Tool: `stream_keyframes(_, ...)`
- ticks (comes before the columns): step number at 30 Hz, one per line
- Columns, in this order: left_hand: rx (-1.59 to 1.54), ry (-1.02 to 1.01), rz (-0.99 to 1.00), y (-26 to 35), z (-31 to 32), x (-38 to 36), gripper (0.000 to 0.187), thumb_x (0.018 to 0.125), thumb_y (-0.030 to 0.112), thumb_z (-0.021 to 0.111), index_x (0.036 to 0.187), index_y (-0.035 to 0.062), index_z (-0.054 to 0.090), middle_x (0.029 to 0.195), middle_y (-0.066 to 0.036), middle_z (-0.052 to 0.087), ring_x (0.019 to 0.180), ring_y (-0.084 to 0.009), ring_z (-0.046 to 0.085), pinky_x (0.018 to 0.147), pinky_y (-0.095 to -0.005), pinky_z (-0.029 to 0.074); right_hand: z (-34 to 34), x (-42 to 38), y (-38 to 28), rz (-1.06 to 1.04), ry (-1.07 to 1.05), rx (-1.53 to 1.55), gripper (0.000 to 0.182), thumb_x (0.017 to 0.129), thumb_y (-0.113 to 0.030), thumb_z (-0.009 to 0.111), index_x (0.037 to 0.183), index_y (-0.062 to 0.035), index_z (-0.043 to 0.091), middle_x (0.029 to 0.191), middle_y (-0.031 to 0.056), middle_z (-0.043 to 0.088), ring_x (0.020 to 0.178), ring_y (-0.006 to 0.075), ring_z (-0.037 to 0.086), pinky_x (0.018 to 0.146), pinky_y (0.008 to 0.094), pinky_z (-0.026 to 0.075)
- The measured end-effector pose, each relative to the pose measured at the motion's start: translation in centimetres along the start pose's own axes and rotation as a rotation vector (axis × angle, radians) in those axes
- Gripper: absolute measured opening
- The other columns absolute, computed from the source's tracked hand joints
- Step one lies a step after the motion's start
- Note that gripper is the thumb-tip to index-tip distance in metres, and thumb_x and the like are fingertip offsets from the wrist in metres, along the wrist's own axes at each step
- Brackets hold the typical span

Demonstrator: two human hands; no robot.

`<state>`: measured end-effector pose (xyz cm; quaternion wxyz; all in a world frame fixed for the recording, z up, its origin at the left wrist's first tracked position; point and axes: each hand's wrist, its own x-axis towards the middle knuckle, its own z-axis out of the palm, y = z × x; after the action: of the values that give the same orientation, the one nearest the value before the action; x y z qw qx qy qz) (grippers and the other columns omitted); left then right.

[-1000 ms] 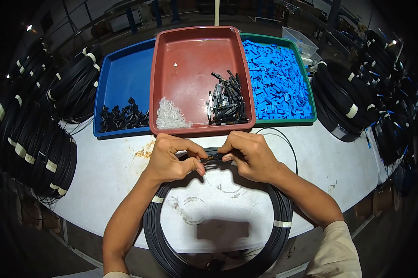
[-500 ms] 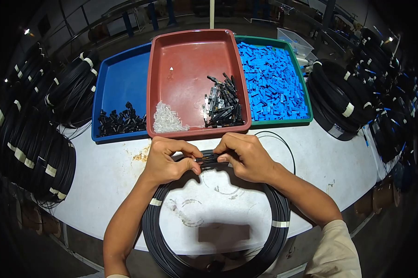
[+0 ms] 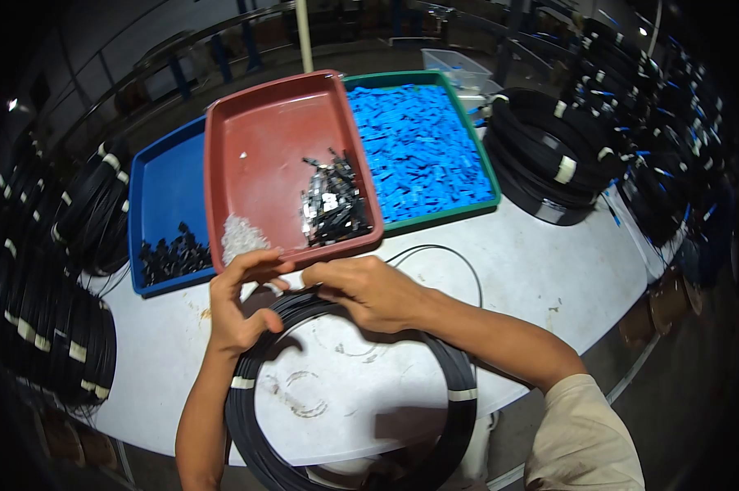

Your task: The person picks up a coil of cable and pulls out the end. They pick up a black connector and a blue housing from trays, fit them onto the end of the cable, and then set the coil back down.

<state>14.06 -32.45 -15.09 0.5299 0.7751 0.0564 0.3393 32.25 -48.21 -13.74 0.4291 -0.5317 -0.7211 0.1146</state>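
Note:
A black cable coil (image 3: 461, 417) with white tape bands lies in front of me on the white table. My left hand (image 3: 245, 304) is at the coil's upper left, thumb and fingers apart, with nothing visible between them. On the coil's top rests my right hand (image 3: 369, 293), its fingers curled together; what they hold is hidden behind them. Just beyond my hands stands a red tray (image 3: 263, 155) with small clear pieces (image 3: 242, 236) and black connector parts (image 3: 335, 200).
A blue tray (image 3: 166, 192) with black pieces is at the left. The green tray (image 3: 490, 184) at the right holds many blue pieces. More black coils stand at the left (image 3: 54, 340) and right (image 3: 549, 155). A loose cable loop (image 3: 477, 282) curves beyond my right forearm.
The view has turned and shifted, so the trays appear further left. My left hand has opened and come away from my right hand, which has turned over the coil.

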Motion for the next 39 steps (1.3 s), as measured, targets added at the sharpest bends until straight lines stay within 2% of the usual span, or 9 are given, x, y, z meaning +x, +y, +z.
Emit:
stream_keyframes(3,0.124,0.029,0.036,0.2,0.0,-0.1,0.099,0.072,0.081,0.066,0.122,-0.0042,0.060,0.107,-0.016,0.073,0.088,-0.0199,0.071,0.083,-0.0325,0.055,0.1,0.0,0.2,-0.013,-0.044,0.029,0.019,0.092,-0.006,0.060,0.111,-0.0058,0.057,0.097,0.0216,0.067,0.092,0.0422,0.066,0.076,0.0497,0.051)
stream_keyframes(6,0.150,0.079,0.092,-0.3,-0.5,-0.3,0.087,0.089,0.076,0.051,0.121,-0.0046,0.060,0.107,-0.016,0.072,0.088,-0.0187,0.071,0.083,-0.0318,0.054,0.5,-0.1,0.7,-0.014,-0.060,-0.022,0.014,0.091,-0.008,0.059,0.105,-0.0066,0.057,0.084,0.0199,0.066,0.083,0.0414,0.066,0.069,0.0506,0.050)
stream_keyframes(11,0.255,0.208,0.171,-0.6,-1.3,0.3,0.083,0.094,0.072,0.045,0.121,-0.0053,0.057,0.108,-0.016,0.070,0.085,-0.0209,0.068,0.078,-0.0331,0.052,1.1,-0.3,1.5,-0.129,0.032,-0.046,0.013,0.086,-0.006,0.061,0.098,-0.0054,0.058,0.081,0.0159,0.068,0.079,0.0377,0.068,0.067,0.0484,0.050)
stream_keyframes(15,0.361,0.017,0.215,1.8,0.6,4.3,0.073,0.099,0.063,0.044,0.110,-0.0058,0.065,0.100,-0.016,0.071,0.086,-0.0229,0.068,0.078,-0.0336,0.050,0.8,-0.3,1.4,-0.106,-0.084,-0.104,0.020,0.083,-0.007,0.060,0.103,-0.0057,0.055,0.080,0.0149,0.066,0.078,0.0381,0.067,0.064,0.0499,0.049)
stream_keyframes(20,0.613,-0.435,0.411,6.9,5.8,12.6,0.051,0.095,0.048,0.058,0.107,0.0001,0.071,0.102,-0.015,0.073,0.090,-0.0304,0.067,0.085,-0.0393,0.047,0.9,-0.2,1.1,-0.021,-0.233,-0.174,0.037,0.078,-0.004,0.058,0.115,-0.0023,0.056,0.077,0.0183,0.065,0.075,0.0399,0.066,0.065,0.0501,0.051)
stream_keyframes(26,0.974,-0.864,0.778,4.1,15.4,19.7,0.023,0.088,0.014,0.064,0.110,0.0091,0.069,0.111,-0.006,0.071,0.098,-0.0220,0.063,0.084,-0.0374,0.046,1.2,-0.5,1.4,-0.117,-0.097,-0.157,0.035,0.076,-0.004,0.058,0.110,0.0009,0.058,0.075,0.0188,0.065,0.071,0.0397,0.065,0.064,0.0499,0.051)
stream_keyframes(33,1.126,-1.010,1.056,-2.0,20.9,24.8,0.018,0.086,0.015,0.061,0.102,0.0105,0.069,0.109,-0.004,0.070,0.102,-0.0198,0.063,0.087,-0.0353,0.048,1.5,-0.3,1.7,-0.081,-0.158,-0.143,0.035,0.076,-0.007,0.060,0.110,0.0029,0.062,0.074,0.0188,0.065,0.072,0.0379,0.067,0.065,0.0482,0.052)
stream_keyframes(36,1.240,-0.806,1.231,-2.9,20.9,26.6,0.014,0.083,0.017,0.063,0.095,0.0156,0.070,0.092,0.001,0.067,0.098,-0.0174,0.064,0.086,-0.0324,0.048,1.3,-0.2,1.6,-0.084,-0.156,-0.140,0.040,0.076,-0.007,0.061,0.114,0.0033,0.062,0.073,0.0186,0.065,0.072,0.0373,0.067,0.065,0.0474,0.052)
stream_keyframes(39,1.276,-0.755,1.030,-2.8,19.9,28.0,0.017,0.082,0.015,0.066,0.098,0.0120,0.071,0.111,-0.003,0.069,0.106,-0.0199,0.063,0.088,-0.0364,0.046,1.0,-0.1,1.4,-0.085,-0.173,-0.137,0.043,0.075,-0.007,0.061,0.117,0.0033,0.062,0.072,0.0183,0.065,0.072,0.0373,0.066,0.065,0.0469,0.051)
